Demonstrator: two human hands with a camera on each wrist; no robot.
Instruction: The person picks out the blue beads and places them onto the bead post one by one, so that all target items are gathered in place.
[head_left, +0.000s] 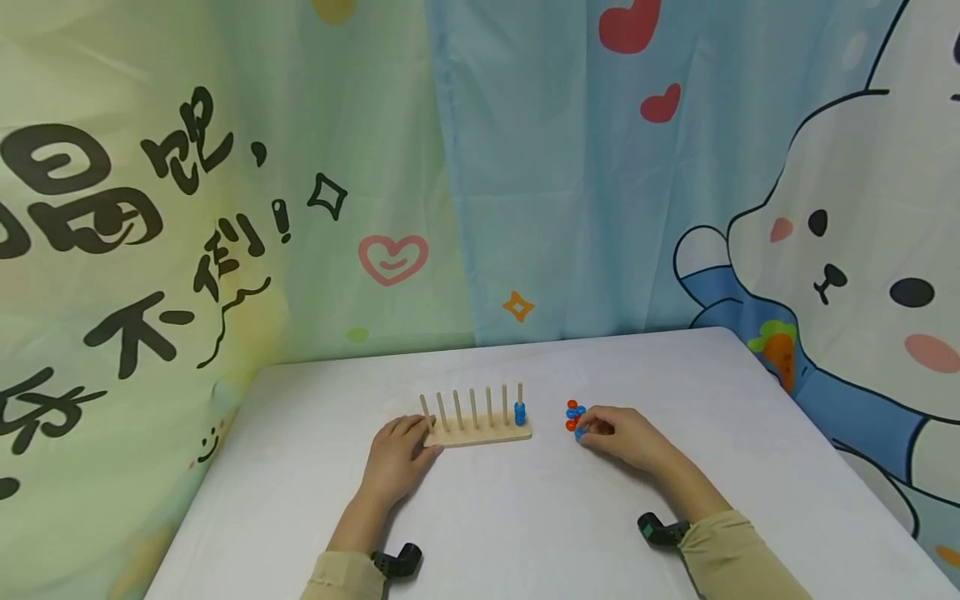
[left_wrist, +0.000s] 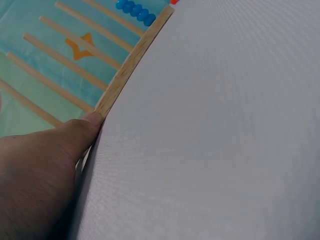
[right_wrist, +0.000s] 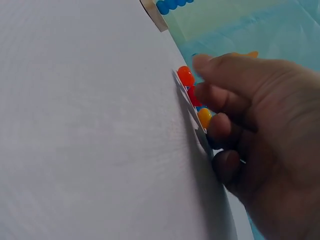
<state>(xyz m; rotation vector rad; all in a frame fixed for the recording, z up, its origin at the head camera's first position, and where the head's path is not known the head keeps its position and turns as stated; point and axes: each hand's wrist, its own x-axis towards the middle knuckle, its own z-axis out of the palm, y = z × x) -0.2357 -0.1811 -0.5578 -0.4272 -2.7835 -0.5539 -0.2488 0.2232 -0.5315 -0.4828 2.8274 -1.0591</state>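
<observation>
A wooden peg rack (head_left: 480, 435) with several upright pegs stands on the table. Blue beads (head_left: 520, 414) are stacked on its rightmost peg, also visible as blue beads (left_wrist: 136, 12) in the left wrist view. My left hand (head_left: 401, 458) grips the rack's left end, its thumb (left_wrist: 82, 131) against the base. To the right of the rack, my right hand (head_left: 621, 435) pinches a blue bead (head_left: 579, 434) at its fingertips. In the right wrist view the thumb mostly hides that bead. Loose beads lie close by, among them an orange bead (right_wrist: 185, 76) and a yellow bead (right_wrist: 204, 117).
The loose red and blue beads (head_left: 572, 405) form a small cluster just left of the right hand. A white cloth covers the table (head_left: 495, 525). Behind its far edge hangs a printed curtain (head_left: 555, 208).
</observation>
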